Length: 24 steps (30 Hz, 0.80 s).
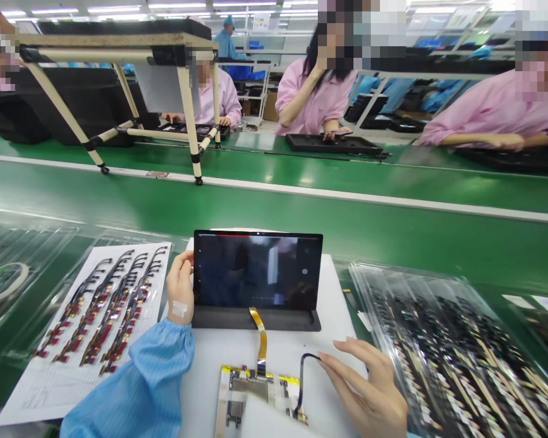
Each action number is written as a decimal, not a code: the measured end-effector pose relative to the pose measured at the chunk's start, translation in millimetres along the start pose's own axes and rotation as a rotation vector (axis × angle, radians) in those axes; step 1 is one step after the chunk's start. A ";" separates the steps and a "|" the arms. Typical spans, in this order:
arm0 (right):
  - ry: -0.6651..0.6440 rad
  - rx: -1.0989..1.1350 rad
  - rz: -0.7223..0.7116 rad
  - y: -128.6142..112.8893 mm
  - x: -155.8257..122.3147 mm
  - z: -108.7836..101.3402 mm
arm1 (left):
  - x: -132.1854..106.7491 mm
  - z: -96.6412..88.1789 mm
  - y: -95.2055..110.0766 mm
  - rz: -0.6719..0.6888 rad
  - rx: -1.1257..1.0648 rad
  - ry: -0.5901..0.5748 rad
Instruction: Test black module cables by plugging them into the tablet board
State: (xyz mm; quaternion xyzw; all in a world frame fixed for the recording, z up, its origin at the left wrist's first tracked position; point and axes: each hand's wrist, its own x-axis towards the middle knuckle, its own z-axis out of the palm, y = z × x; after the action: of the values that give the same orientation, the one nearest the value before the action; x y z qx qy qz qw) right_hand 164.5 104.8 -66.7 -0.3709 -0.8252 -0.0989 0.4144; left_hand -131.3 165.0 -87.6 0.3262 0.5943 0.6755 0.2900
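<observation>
My left hand (180, 289) is on the left edge of a tablet (256, 271), which stands nearly upright in a dark stand (256, 319) on a white mat (335, 304). Screen is dark. Left fingers (182, 267) are pressed together and curled round that edge, tips out of view, so I can't tell how firm the hold is. Right hand (368, 389) is at the near side, right of a circuit board (256, 389). Right fingers (347, 359) are spread and curved, index tip at a thin black cable (301, 380), no clear pinch. A gold flex ribbon (259, 334) bends from the tablet's lower edge down to the board, so the two are tied together. Main risk: if the tablet tips or the stand slides, the ribbon takes the load and could crease or strain its connector. A sideways tug on the black cable could stress its joint at the board's near corner. A loose, unpinched cable could also slip from my fingers. My blue sleeve (141, 383) sits close to the cable harnesses (103, 307) on the paper sheet (36, 389) at left, so a careless shift could snag them. The clear tray (438, 359) of cables sits just right of my right hand, another knock risk.
</observation>
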 end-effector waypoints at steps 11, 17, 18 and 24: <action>0.024 -0.001 0.016 2.2 -1.2 0.6 | -0.2 0.6 0.6 -0.020 -0.003 0.003; 0.048 -0.011 0.049 1.9 -0.7 1.0 | 1.0 0.9 -1.0 -0.017 -0.013 0.008; 0.047 -0.014 0.050 1.9 -0.7 0.7 | 1.3 0.9 -1.4 -0.016 -0.014 0.009; 0.043 -0.034 0.034 1.2 -1.1 -1.2 | 1.3 -0.1 -1.8 -0.013 -0.015 0.011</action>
State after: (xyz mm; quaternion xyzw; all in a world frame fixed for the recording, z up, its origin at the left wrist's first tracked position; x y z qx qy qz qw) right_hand 166.5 104.5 -67.0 -0.3897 -0.8078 -0.1138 0.4274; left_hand -132.1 166.2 -89.3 0.3165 0.5929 0.6799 0.2933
